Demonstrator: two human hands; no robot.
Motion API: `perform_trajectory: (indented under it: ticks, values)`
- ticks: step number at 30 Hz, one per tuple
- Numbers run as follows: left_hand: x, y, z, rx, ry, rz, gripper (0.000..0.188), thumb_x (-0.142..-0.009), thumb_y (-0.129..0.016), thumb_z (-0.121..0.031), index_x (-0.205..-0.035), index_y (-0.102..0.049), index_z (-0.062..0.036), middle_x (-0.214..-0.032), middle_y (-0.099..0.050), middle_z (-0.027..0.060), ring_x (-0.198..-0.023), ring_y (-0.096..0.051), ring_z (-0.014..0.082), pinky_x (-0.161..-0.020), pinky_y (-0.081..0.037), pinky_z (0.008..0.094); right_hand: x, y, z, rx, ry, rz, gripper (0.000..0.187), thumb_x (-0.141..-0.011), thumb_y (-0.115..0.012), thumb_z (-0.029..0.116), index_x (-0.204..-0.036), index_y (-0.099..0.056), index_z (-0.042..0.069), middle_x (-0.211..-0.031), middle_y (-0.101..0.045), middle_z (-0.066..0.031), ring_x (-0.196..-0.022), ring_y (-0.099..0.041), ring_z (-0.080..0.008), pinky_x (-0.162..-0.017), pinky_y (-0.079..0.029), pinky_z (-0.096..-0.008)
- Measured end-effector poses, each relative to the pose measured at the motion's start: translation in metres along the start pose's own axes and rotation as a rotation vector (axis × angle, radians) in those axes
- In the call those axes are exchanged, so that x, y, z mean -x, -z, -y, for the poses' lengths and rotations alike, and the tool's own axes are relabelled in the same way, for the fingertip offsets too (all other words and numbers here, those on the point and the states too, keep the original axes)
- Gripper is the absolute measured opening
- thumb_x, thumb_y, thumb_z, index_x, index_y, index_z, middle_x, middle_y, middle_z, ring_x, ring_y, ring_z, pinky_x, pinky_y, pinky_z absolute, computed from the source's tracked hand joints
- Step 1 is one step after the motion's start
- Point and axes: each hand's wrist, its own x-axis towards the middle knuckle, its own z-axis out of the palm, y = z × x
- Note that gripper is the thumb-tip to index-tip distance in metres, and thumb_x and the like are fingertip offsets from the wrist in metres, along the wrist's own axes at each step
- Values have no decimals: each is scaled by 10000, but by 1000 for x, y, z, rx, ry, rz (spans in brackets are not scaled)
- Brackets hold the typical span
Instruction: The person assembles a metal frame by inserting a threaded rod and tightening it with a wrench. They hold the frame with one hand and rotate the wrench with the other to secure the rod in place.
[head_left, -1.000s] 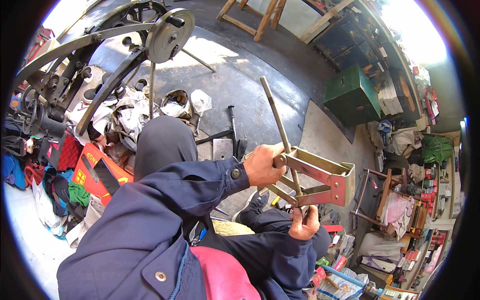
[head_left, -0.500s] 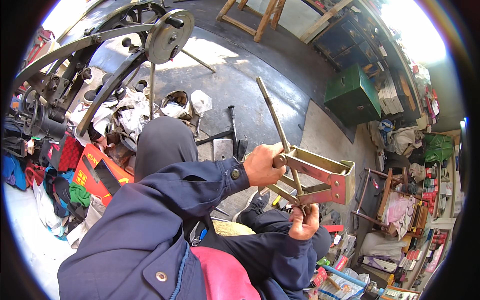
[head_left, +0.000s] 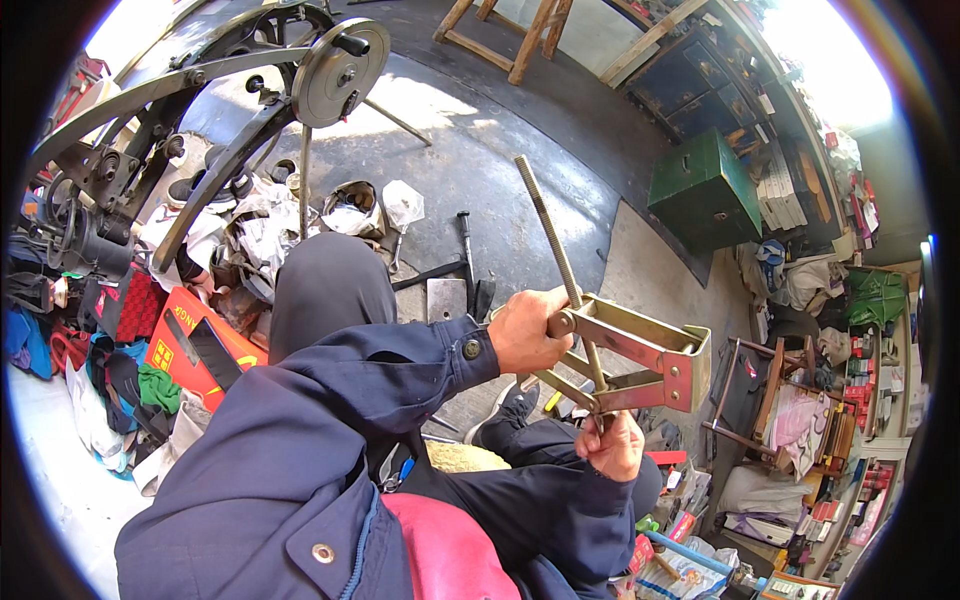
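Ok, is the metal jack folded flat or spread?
Jack is partly spread: its arms stand apart, with the threaded rod crossing the gap between them.

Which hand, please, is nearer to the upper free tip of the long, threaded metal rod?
Left. The left hand grips the gold-coloured metal scissor frame, partway down the rod; the right hand is by the rod's lower end.

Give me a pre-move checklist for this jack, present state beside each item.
1. Left hand has a grip on the scissor jack: ok.
2. Threaded rod runs through the jack's frame: ok.
3. Right hand is at the rod's near end: ok.
4. Right hand's hold there is firm: cannot tell, its fingers hide the contact.
5. Left sleeve is clear of the rod: ok.
6. Jack's left end is in full sight: not ok, the left hand covers part.
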Motion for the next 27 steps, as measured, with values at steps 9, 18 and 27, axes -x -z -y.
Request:
perform_trajectory:
  ticks: [9,18,27]
  values:
    - [0,-2,2,-10,-44,-32,395,-799,-586,-14,-1189,-652,-3,-898,-690,264,-877,-705,483,-754,-576,455,3,-10,-8,279,126,-176,573,-1078,-587,489,-1295,-612,-40,-874,-684,-133,-654,-633,-207,-590,-515,-334]
    - [0,0,2,-13,1,10,437,-801,-601,-19,-1235,-658,-2,-913,-696,257,-872,-728,446,-755,-576,444,1,-1,0,-18,-150,-43,444,-1086,-599,405,-1191,-633,-26,-783,-645,-84,-518,-529,-138,-488,-464,-306]
    - [0,-2,2,8,29,7,419,-818,-590,-14,-1231,-660,8,-887,-703,256,-857,-749,417,-751,-584,424,-4,7,-22,5,43,43,681,-1069,-582,573,-1297,-589,-69,-925,-707,-172,-534,-600,-201,-485,-495,-315]
